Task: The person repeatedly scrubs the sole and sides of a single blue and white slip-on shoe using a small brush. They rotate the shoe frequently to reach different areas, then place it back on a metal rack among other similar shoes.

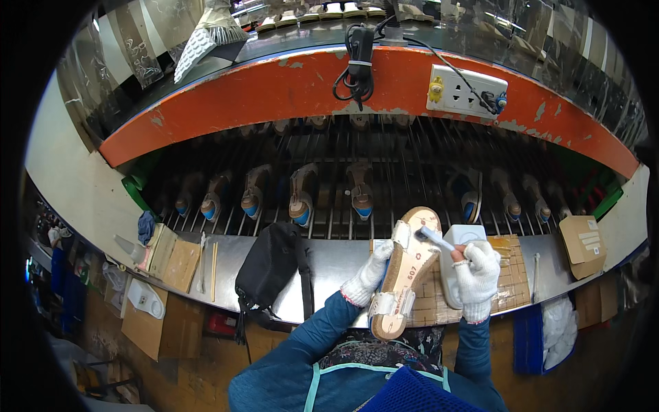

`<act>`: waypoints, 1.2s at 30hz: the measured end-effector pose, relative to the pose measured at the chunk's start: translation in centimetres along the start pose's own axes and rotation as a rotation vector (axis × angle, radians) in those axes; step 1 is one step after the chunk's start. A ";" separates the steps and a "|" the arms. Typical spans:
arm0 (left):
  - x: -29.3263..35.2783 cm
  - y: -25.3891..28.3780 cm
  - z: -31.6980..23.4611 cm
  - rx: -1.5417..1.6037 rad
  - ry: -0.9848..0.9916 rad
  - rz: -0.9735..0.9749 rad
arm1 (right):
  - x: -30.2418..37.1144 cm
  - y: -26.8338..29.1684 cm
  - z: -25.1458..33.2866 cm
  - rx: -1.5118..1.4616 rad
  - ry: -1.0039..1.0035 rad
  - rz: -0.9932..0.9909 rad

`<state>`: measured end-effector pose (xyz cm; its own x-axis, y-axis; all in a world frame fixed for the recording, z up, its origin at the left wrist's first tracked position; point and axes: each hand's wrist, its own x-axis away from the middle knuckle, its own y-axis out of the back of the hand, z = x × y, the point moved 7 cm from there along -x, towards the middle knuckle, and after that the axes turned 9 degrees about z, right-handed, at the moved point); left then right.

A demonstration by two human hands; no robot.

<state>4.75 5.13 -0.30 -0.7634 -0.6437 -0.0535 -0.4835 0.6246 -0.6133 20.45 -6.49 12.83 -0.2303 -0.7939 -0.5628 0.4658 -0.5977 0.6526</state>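
One black bag (pixel 269 271), one white container (pixel 450 283) flank held sandal (pixel 406 275).

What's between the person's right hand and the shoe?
A brush, gripped by the right hand, its dark end over the shoe. In the head view, a white object also shows in the gap.

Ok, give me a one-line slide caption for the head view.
Left hand grips a sandal; right hand holds a brush over it, at a metal bench.
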 end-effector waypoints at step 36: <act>1.9 -0.4 -0.9 -0.113 0.028 -0.110 | 1.4 -0.8 2.0 0.086 0.173 0.032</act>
<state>3.13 4.09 0.61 -0.7141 -0.6993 0.0316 -0.6086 0.5980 -0.5216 18.05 -7.38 12.54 -0.0625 -0.7858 -0.6152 0.3943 -0.5857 0.7081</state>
